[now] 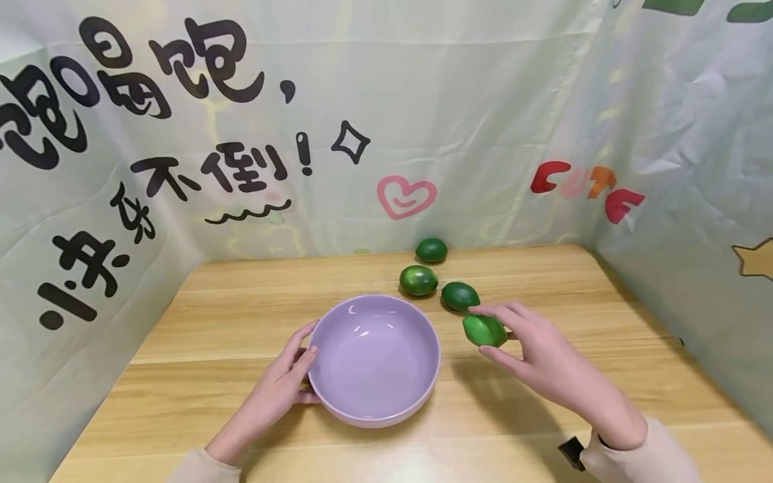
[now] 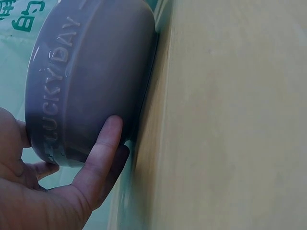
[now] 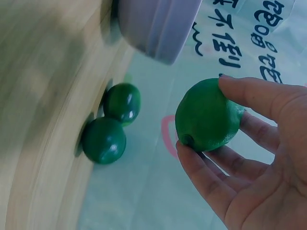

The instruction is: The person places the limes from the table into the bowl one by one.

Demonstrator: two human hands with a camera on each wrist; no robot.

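A lilac bowl (image 1: 376,365) stands on the wooden table, with nothing inside it. My left hand (image 1: 280,382) holds its left side, thumb at the rim and fingers along the outer wall; in the left wrist view the bowl (image 2: 103,76) shows raised "LUCKY DAY" lettering. Right of the bowl, my right hand (image 1: 546,352) pinches a green lime (image 1: 484,331) between thumb and fingers. The right wrist view shows this lime (image 3: 204,115) raised off the tabletop. Behind it lie three more limes: a near one (image 1: 460,296), a middle one (image 1: 419,280) and a far one (image 1: 431,250).
The wooden table (image 1: 241,315) ends at a pale printed cloth (image 1: 483,121) hung behind it and along both sides. A small black object (image 1: 571,453) shows beside the right sleeve (image 1: 643,456).
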